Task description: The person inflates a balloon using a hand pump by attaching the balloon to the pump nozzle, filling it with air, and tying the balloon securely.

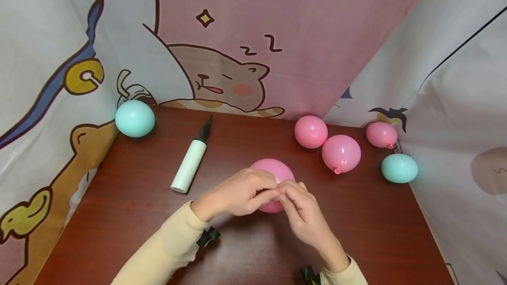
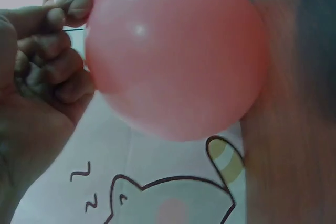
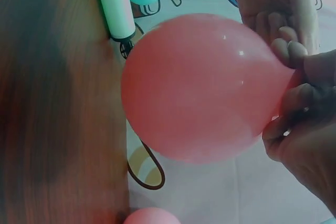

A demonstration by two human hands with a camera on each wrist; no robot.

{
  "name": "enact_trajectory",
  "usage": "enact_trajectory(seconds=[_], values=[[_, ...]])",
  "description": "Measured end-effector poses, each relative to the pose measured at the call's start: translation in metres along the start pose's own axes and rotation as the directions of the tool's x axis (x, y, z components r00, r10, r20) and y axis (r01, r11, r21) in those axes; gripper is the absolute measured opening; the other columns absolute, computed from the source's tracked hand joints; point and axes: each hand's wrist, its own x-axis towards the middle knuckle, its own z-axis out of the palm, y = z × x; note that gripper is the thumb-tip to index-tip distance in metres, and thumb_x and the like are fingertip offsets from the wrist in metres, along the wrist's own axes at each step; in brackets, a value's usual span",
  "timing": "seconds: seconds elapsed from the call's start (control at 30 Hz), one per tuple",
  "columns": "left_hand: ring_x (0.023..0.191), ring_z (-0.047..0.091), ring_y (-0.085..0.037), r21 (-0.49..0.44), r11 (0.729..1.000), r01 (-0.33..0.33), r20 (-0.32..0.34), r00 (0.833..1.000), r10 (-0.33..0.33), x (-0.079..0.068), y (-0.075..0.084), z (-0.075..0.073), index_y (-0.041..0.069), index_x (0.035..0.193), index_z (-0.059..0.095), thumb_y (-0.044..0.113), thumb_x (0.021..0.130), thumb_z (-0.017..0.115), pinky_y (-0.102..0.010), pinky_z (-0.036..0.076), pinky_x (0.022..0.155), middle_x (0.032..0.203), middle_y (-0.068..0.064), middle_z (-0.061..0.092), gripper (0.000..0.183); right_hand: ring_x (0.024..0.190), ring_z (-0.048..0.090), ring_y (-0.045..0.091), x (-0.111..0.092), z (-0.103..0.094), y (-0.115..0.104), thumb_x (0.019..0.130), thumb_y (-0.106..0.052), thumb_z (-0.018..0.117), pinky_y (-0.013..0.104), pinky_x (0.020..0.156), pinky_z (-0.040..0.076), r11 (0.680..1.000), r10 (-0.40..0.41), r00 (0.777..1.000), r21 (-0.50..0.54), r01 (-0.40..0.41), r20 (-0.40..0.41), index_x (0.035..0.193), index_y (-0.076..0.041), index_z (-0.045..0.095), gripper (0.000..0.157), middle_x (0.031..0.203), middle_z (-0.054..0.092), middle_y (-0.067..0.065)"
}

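Observation:
A round inflated pink balloon (image 1: pixel 277 168) is between both hands over the middle of the table, its neck turned toward the person. My left hand (image 1: pixel 243 191) pinches the neck between thumb and fingers. From the other side my right hand (image 1: pixel 303 210) pinches at the same spot, fingertips touching the left ones. In the left wrist view the balloon (image 2: pixel 178 56) bulges away from the curled fingers. The right wrist view shows the balloon (image 3: pixel 199 87) tapering into both hands' fingertips; the neck's end is hidden by the fingers.
A white hand pump (image 1: pixel 189 166) with a black nozzle lies left of the hands. Behind it sits a teal balloon (image 1: pixel 134 118). To the right are pink balloons (image 1: pixel 341 153), (image 1: pixel 310 132), (image 1: pixel 381 134) and another teal balloon (image 1: pixel 399 168). Printed cloth (image 1: pixel 317 34) surrounds the table (image 1: pixel 356 232).

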Motion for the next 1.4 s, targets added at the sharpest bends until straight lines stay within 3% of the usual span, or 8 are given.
enact_trajectory(seconds=[0.1, 0.3, 0.7, 0.83, 1.0, 1.2, 1.3, 1.4], values=[[0.063, 0.032, 0.003, -0.048, 0.998, -0.052, -0.059, 0.997, 0.049, -0.001, -0.002, 0.004, 0.014, 0.067, 0.050, 0.006, 0.095, 0.063, -0.014, 0.029, 0.058, 0.066, 0.007, 0.040, 0.032, 0.085, 0.059, 0.015, -0.002, -0.001, 0.001, 0.092, 0.012, 0.062, 0.028, 0.081, 0.041, 1.000, 0.026, 1.000, 0.016, -0.026, 0.001, 0.097, -0.007, 0.066, 0.021, 0.090, 0.066, 0.002], [0.061, 0.028, 0.005, -0.011, 0.991, -0.132, -0.171, 0.977, 0.128, -0.002, 0.004, 0.008, 0.013, 0.063, 0.046, 0.000, 0.087, 0.063, -0.012, 0.025, 0.055, 0.061, 0.006, 0.038, 0.032, 0.082, 0.060, 0.016, -0.003, -0.004, 0.001, 0.087, 0.015, 0.066, 0.027, 0.080, 0.045, 0.998, 0.057, 0.998, 0.022, -0.056, -0.038, 0.096, -0.005, 0.068, 0.023, 0.087, 0.067, 0.004], [0.058, 0.028, 0.004, 0.047, 0.981, -0.189, -0.272, 0.942, 0.195, -0.007, 0.018, 0.007, 0.014, 0.060, 0.041, -0.004, 0.081, 0.060, -0.011, 0.024, 0.054, 0.057, 0.006, 0.036, 0.033, 0.080, 0.064, 0.011, 0.000, -0.005, -0.007, 0.081, 0.023, 0.067, 0.017, 0.077, 0.051, 0.997, 0.064, 0.994, 0.056, -0.059, -0.094, 0.095, -0.004, 0.073, 0.030, 0.088, 0.071, 0.007], [0.057, 0.028, 0.003, 0.088, 0.980, -0.180, -0.294, 0.935, 0.198, -0.007, 0.018, 0.008, 0.014, 0.060, 0.041, -0.003, 0.080, 0.060, -0.010, 0.023, 0.053, 0.056, 0.006, 0.035, 0.032, 0.083, 0.065, 0.012, 0.001, -0.004, -0.008, 0.094, 0.008, 0.065, 0.016, 0.080, 0.050, 0.998, 0.057, 0.992, 0.032, -0.053, -0.109, 0.094, -0.003, 0.073, 0.013, 0.088, 0.071, 0.008], [0.057, 0.029, -0.001, 0.203, 0.974, -0.103, -0.244, 0.958, 0.152, -0.004, 0.012, 0.009, 0.012, 0.064, 0.045, 0.001, 0.087, 0.062, -0.012, 0.025, 0.054, 0.060, 0.005, 0.035, 0.030, 0.084, 0.066, 0.017, 0.002, 0.002, -0.009, 0.106, -0.022, 0.055, 0.025, 0.081, 0.046, 0.996, 0.028, 0.989, -0.078, -0.040, -0.147, 0.092, -0.003, 0.072, 0.029, 0.087, 0.072, 0.007], [0.064, 0.042, -0.005, 0.365, 0.930, 0.034, -0.100, 0.995, 0.003, -0.005, 0.014, 0.005, 0.016, 0.079, 0.057, 0.032, 0.097, 0.070, -0.019, 0.038, 0.061, 0.071, 0.008, 0.044, 0.028, 0.085, 0.066, 0.020, 0.002, 0.007, -0.010, 0.101, 0.000, 0.059, 0.030, 0.081, 0.043, 0.986, -0.005, 0.988, -0.163, -0.020, -0.154, 0.090, -0.004, 0.070, 0.017, 0.087, 0.071, 0.006], [0.065, 0.048, -0.008, 0.457, 0.889, 0.022, -0.040, 0.999, -0.004, -0.004, 0.017, 0.003, 0.016, 0.080, 0.059, 0.041, 0.097, 0.070, -0.023, 0.046, 0.062, 0.071, 0.007, 0.048, 0.032, 0.081, 0.065, 0.019, 0.003, 0.008, -0.012, 0.098, 0.002, 0.059, 0.030, 0.080, 0.042, 0.979, -0.029, 0.991, -0.204, 0.001, -0.134, 0.086, -0.007, 0.068, 0.018, 0.085, 0.069, 0.003], [0.061, 0.047, -0.008, 0.447, 0.894, -0.023, 0.006, 1.000, 0.023, -0.003, 0.017, 0.000, 0.016, 0.074, 0.057, 0.033, 0.100, 0.068, -0.024, 0.046, 0.058, 0.066, 0.006, 0.047, 0.033, 0.078, 0.062, 0.017, 0.003, 0.008, -0.012, 0.105, -0.011, 0.056, 0.030, 0.078, 0.041, 0.975, -0.041, 0.991, -0.221, 0.012, -0.125, 0.083, -0.007, 0.065, 0.024, 0.083, 0.067, 0.002]])
